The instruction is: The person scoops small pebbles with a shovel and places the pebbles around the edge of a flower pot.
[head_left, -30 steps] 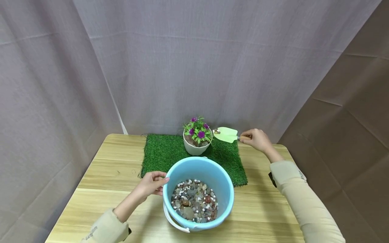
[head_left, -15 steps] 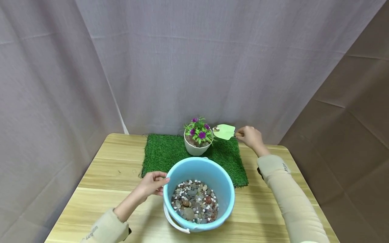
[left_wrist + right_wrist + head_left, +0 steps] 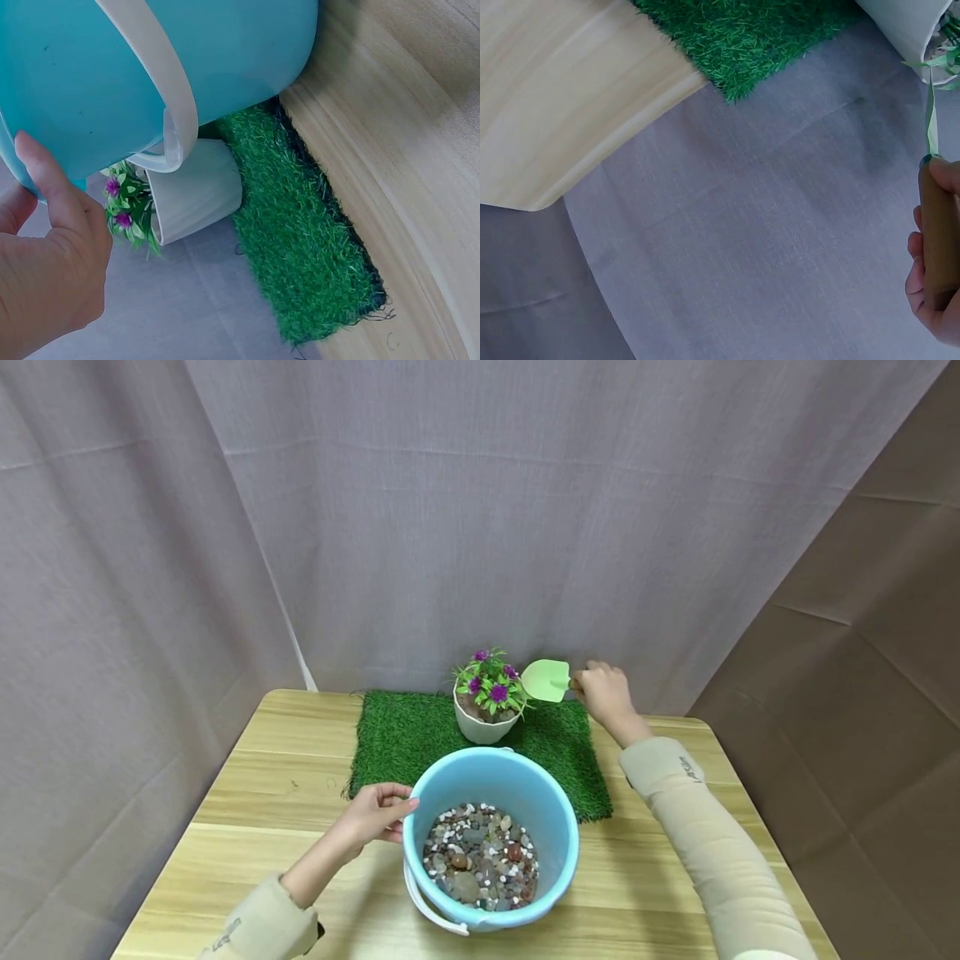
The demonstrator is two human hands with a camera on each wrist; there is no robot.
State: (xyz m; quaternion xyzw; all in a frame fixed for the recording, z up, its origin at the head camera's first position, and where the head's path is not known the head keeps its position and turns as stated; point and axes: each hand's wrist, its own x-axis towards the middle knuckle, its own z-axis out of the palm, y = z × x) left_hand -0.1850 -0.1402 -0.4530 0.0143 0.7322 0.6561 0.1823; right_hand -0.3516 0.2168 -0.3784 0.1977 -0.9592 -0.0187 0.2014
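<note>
My left hand [image 3: 369, 818] pinches the left rim of a light blue bucket [image 3: 553, 810], thumb over the edge. Pebbles [image 3: 480, 860] of mixed colours and sizes cover its bottom. With my right hand [image 3: 607, 695] I grip the wooden handle [image 3: 939, 232] of a pale green trowel [image 3: 545, 681]. The trowel's tip is at the right rim of a white flower pot [image 3: 480, 729], its blade tilted, and no stones show on it. Purple flowers [image 3: 498, 693] with green leaves grow from the pot, with brown soil and some stones visible around them.
The pot stands on a green artificial grass mat [image 3: 405, 735], and the bucket is just in front of it. A white bucket handle [image 3: 431, 910] hangs at the near left. Grey curtains [image 3: 480, 527] rise behind the wooden table [image 3: 285, 768].
My right hand has moved left and slightly up, bringing the trowel to the pot and tilting its blade. The stones on its tip are gone from sight. My left hand keeps its place.
</note>
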